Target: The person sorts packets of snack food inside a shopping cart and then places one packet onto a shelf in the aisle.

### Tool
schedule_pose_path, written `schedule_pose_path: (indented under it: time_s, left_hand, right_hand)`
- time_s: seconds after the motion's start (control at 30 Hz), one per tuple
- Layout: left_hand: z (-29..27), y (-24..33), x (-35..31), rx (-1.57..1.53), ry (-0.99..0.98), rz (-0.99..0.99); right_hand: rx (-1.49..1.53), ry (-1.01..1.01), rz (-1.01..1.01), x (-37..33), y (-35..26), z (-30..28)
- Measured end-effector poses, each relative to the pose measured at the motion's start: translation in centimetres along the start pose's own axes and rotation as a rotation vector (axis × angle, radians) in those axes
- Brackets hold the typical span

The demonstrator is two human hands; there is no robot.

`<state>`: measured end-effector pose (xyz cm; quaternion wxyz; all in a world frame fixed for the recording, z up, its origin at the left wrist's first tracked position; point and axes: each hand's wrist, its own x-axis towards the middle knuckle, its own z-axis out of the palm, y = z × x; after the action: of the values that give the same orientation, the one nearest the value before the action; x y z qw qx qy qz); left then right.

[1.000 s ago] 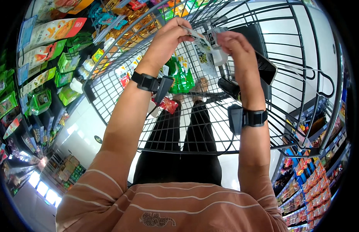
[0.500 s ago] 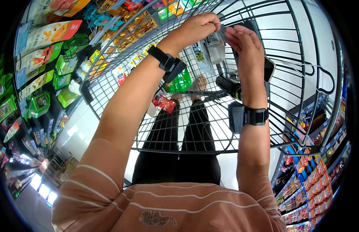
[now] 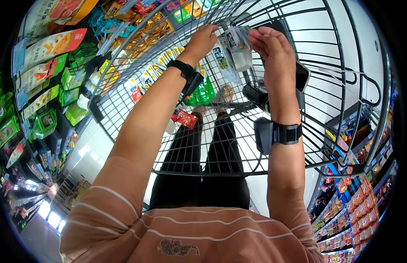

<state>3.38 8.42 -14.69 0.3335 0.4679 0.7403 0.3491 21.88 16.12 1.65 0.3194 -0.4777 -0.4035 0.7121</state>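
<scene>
Head view: right hand (image 3: 272,46) sits at packet (image 3: 236,40) edge, apart from left hand (image 3: 202,43).

Thin white stripes cross the dusty brown shirt (image 3: 221,252), which bears a dark speckled elephant motif (image 3: 175,248). The trousers (image 3: 221,188) and wrist straps (image 3: 292,134) are black, the wire cart (image 3: 190,172) dark grey. One package (image 3: 202,94) is bright green, one small packet (image 3: 186,119) red; silvery pouches (image 3: 221,59) have black labels.

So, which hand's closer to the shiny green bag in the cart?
Left. In this view, the left hand is straight above the green bag; the right hand is farther off, up and to its right.
</scene>
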Motion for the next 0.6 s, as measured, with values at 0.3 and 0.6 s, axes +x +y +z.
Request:
schedule_pose_path:
  time_s: [0.3,0.6]
  left_hand:
    - [3.3,-5.1,-1.5,0.253,-0.175,-0.141]
    - [-0.8,-2.6,-3.9,-0.064,-0.270,-0.192]
  right_hand:
    - [-0.040,-0.028,0.012,-0.2,0.1,0.4]
    - [-0.044,-0.024,0.066,-0.4,0.5,0.4]
